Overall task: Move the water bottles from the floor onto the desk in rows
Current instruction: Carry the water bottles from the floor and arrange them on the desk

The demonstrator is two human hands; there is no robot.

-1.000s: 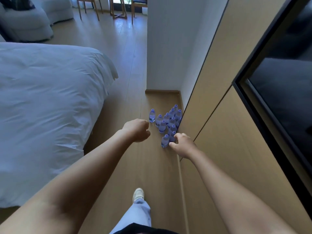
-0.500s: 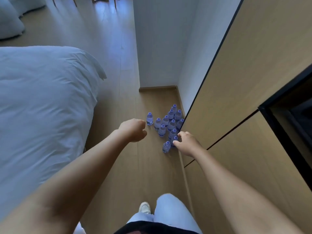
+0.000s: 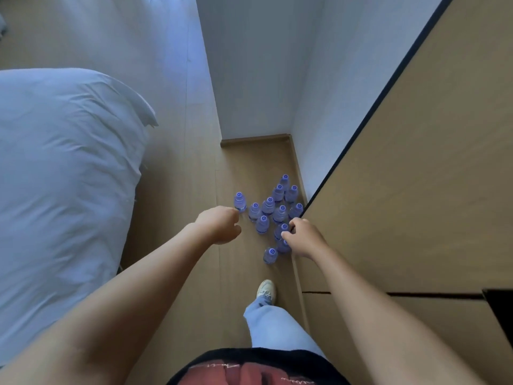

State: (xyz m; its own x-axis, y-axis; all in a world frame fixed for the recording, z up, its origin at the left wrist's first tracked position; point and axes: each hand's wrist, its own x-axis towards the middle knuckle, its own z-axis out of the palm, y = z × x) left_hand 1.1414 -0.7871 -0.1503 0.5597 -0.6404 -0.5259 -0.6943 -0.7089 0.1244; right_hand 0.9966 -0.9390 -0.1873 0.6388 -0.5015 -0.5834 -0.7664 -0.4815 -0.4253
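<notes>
Several small clear water bottles with blue caps (image 3: 268,207) stand upright in a tight cluster on the wooden floor, against the foot of a tan wooden unit (image 3: 416,176). One bottle (image 3: 240,202) stands apart at the cluster's left, and another (image 3: 270,255) is the nearest to me. My left hand (image 3: 219,225) is a loose fist holding nothing, just left of the cluster in the view. My right hand (image 3: 305,237) has its fingers curled with nothing in them and overlaps the cluster's near right side, hiding part of two bottles.
A bed with white covers (image 3: 61,176) fills the left side. A white wall corner (image 3: 249,79) juts out beyond the bottles. The tan unit with a black edge lines the right. My foot in a white shoe (image 3: 266,290) stands just behind the bottles.
The view has tilted down and come closer to the bottles as I step forward. Both hands stay outstretched above the cluster and hold nothing.
</notes>
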